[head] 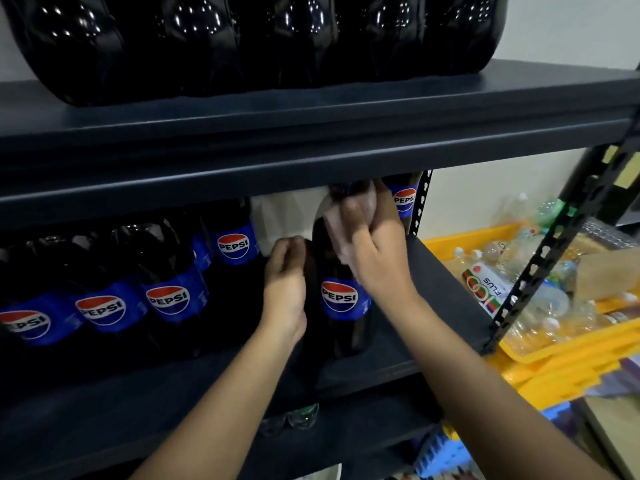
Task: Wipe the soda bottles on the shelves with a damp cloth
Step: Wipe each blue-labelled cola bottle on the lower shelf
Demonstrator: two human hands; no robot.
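Note:
A tall dark Pepsi bottle point(341, 306) with a blue label stands near the front of the dark middle shelf point(440, 289). My left hand point(285, 275) grips its left side, fingers curled round the shoulder. My right hand point(374, 244) holds a pale pink cloth point(341, 223) pressed against the bottle's upper part; the neck and cap are hidden behind the cloth and the shelf above. More Pepsi bottles point(169, 292) stand in rows to the left, and another one point(403, 199) stands at the back right.
The upper shelf point(311, 140) hangs low over the bottle tops and carries a wrapped pack of dark bottles point(242, 43). A perforated black upright point(540, 258) stands at the right. Beyond it, yellow crates point(554, 362) hold several empty plastic bottles.

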